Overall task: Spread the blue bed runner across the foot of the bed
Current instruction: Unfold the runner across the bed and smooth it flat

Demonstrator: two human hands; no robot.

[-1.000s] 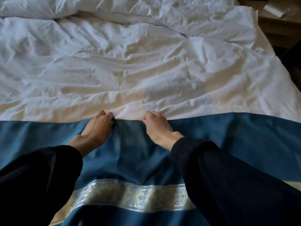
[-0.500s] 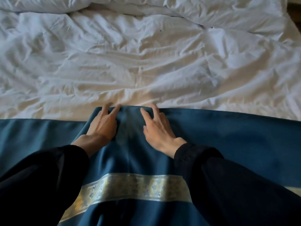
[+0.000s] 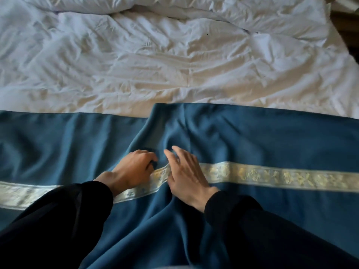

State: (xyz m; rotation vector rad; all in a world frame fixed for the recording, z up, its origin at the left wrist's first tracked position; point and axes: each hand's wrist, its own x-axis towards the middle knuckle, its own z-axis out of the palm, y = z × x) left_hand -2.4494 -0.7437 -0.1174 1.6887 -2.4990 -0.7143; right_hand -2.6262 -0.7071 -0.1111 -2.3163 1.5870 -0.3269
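Observation:
The blue bed runner [image 3: 272, 144] lies across the near end of the bed, with a pale gold patterned band [image 3: 281, 177] running along it. A raised fold [image 3: 155, 121] runs from its far edge down to my hands, and there the band kinks. My left hand [image 3: 130, 171] rests on the runner at the band, fingers curled and pinching the fabric at the foot of the fold. My right hand [image 3: 186, 171] lies flat on the runner beside it, fingers apart and holding nothing. Dark sleeves cover both arms.
A crumpled white duvet [image 3: 155, 55] covers the bed beyond the runner. At the top right the bed's corner [image 3: 342, 47] gives way to dark floor and furniture.
Both hands have drawn back from the runner's far edge to the patterned band. The far edge now bulges in the middle where a fold has formed. The left fingers have curled.

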